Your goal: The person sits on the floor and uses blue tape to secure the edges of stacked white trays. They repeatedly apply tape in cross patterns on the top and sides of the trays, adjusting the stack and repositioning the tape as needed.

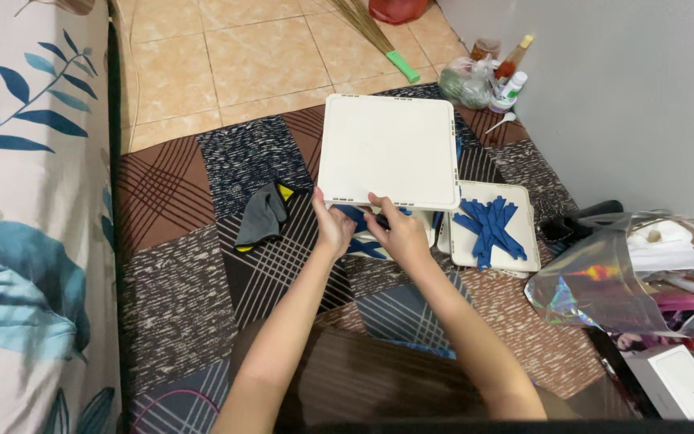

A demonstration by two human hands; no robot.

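Note:
A white square plastic panel (387, 149) stands tilted on the patchwork rug (178, 265) in front of me. My left hand (332, 227) and my right hand (395, 229) meet just under its near edge, fingers on a blue strip-shaped piece (361, 233) that lies there. Whether each hand grips the blue piece or the panel's edge is hidden by the fingers. To the right lies a second white panel (467, 249) flat on the rug, with several blue strips (489, 223) piled on it.
A grey cloth with yellow trim (263, 215) lies left of the panel. A leaf-patterned mattress (26, 225) borders the left. Bottles and a bag (483, 76) stand by the grey wall; plastic wrapping (604, 281) and a white box (684, 382) crowd the right. A broom (379, 40) lies on the tiles.

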